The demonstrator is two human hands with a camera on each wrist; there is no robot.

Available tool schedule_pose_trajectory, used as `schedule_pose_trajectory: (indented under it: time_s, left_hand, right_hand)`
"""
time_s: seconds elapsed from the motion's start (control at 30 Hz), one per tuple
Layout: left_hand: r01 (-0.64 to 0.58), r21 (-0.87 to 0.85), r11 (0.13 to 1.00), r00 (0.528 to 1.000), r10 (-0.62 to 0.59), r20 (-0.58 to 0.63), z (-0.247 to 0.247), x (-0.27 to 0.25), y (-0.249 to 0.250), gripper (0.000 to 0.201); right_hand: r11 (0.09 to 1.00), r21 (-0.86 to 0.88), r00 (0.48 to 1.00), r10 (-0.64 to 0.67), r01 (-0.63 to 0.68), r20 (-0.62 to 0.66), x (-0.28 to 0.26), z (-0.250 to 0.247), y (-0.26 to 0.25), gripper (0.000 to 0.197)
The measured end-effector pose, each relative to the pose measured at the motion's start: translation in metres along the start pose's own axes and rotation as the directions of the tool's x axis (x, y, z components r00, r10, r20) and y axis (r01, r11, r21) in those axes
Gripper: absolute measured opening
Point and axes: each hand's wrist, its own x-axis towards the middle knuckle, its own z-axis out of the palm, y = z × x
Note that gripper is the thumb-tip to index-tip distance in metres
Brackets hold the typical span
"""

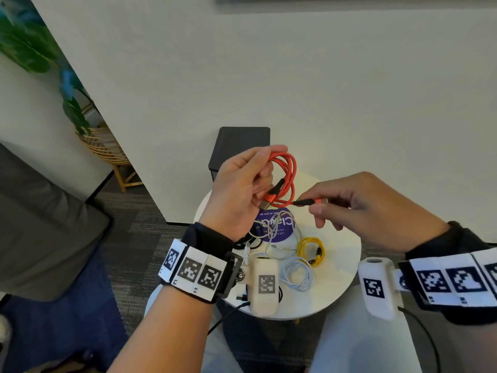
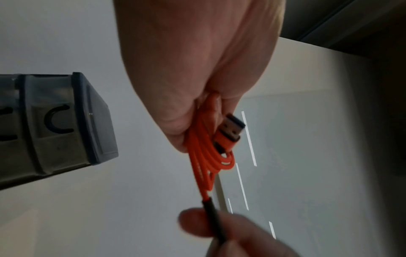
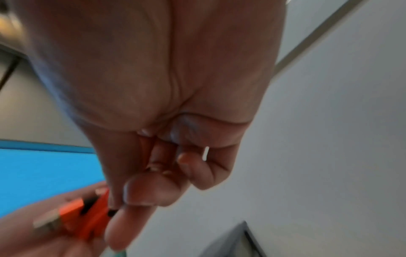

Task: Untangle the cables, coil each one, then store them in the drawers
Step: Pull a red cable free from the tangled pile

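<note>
At the centre of the head view, the orange rubber-sheathed USB cable [image 1: 286, 181] was held as a loose coil above the round white table [image 1: 344, 265], its loops gathered in the clenched fingers of the left hand [image 1: 242, 189], apparently to stop them springing open. Its free black-tipped plug end was pinched by the right hand [image 1: 357, 208], probably for tucking. Below lay a coiled yellow cable [image 1: 312, 250], a coiled white cable [image 1: 297, 274] and a tangled remainder; behind stood the dark grey plastic drawer unit [image 1: 240, 149].
</note>
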Motion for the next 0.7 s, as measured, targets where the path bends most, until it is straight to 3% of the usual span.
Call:
schedule_pose_trajectory:
  time_s: [0.1, 0.27, 0.43, 0.7]
  left_hand:
    - [-0.060, 0.086, 0.994, 0.998, 0.061, -0.010, 0.009, 0.001, 0.005, 0.029]
    - [-0.162, 0.235, 0.958, 0.984, 0.175, -0.039, 0.019, -0.001, 0.018, 0.028]
    - [-0.213, 0.309, 0.927, 0.969, 0.242, -0.056, 0.034, -0.008, 0.017, 0.025]
    - [-0.339, 0.254, 0.906, 0.932, 0.361, -0.043, 0.041, -0.012, 0.011, 0.028]
  right_hand:
    - [0.996, -0.006, 0.993, -0.085, 0.085, -0.083, 0.001, -0.004, -0.012, 0.015]
    - [0.921, 0.329, 0.957, -0.124, 0.210, -0.262, 0.002, 0.006, -0.022, 0.017]
    - [0.847, 0.430, 0.913, -0.145, 0.313, -0.380, 0.007, 0.024, -0.033, 0.017]
    - [0.876, 0.380, 0.720, 0.055, 0.298, -0.691, 0.024, 0.039, -0.032, 0.036]
